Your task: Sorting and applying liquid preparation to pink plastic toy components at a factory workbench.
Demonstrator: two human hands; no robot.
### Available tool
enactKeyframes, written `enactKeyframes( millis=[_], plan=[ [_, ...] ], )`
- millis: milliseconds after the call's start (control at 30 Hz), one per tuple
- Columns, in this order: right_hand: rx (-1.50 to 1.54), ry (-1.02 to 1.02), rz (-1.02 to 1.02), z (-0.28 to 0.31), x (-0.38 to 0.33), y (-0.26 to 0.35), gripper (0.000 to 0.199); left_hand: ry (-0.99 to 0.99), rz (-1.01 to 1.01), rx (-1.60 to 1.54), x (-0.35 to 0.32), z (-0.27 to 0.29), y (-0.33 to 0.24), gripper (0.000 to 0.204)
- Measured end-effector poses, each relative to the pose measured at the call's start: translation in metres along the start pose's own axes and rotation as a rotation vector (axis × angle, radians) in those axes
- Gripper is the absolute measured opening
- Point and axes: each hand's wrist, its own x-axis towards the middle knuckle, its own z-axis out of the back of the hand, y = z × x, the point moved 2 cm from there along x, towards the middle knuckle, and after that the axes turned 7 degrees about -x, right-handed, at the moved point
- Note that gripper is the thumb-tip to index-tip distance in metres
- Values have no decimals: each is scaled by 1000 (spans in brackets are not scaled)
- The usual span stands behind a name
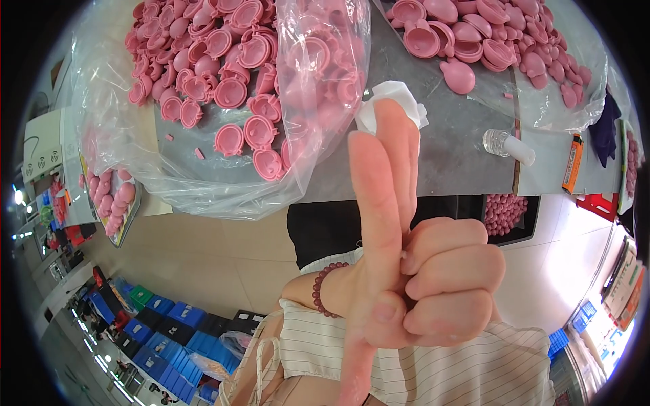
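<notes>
My two hands overlap in the middle, above my lap, and partly hide each other. My left hand point(376, 196), nearest a dark red bead bracelet point(325, 287), has fingers stretched toward the table. At its right side, what looks like my right hand point(450, 284) has its fingers curled in; anything inside is hidden. Which finger belongs to which hand is partly unclear. Beyond the fingertips lies a crumpled white tissue point(366, 120); the fingers overlap it in view, and contact cannot be made out. Pink hinged round shells point(230, 93) fill a clear plastic bag point(223, 199) at the left.
More pink shells point(497, 54) lie on plastic at the right of the grey table point(450, 159). Near them are a small clear bottle point(508, 145), an orange packet point(573, 164) and dark cloth point(602, 128). Below stands a black bin point(525, 233) of pink pieces. Blue crates point(162, 345) stand behind.
</notes>
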Motion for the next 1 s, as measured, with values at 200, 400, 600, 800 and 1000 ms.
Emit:
enactKeyframes(
  millis=[200,400,600,800,1000],
  plan=[
    [-52,-147,-56,-3,-4,-4,26,33,-91,-536,-6,6,3,131],
    [16,88,10,6,-6,-4,26,349,-72,-661,5,25,-2,130],
    [81,68,-8,3,0,-1,27,822,37,-211,18,24,-8,126],
    [58,75,17,8,-2,-1,27,229,-97,-305,1,5,1,120],
    [53,54,3,5,-6,3,27,20,-261,-1421,-16,0,6,126]
  ],
)
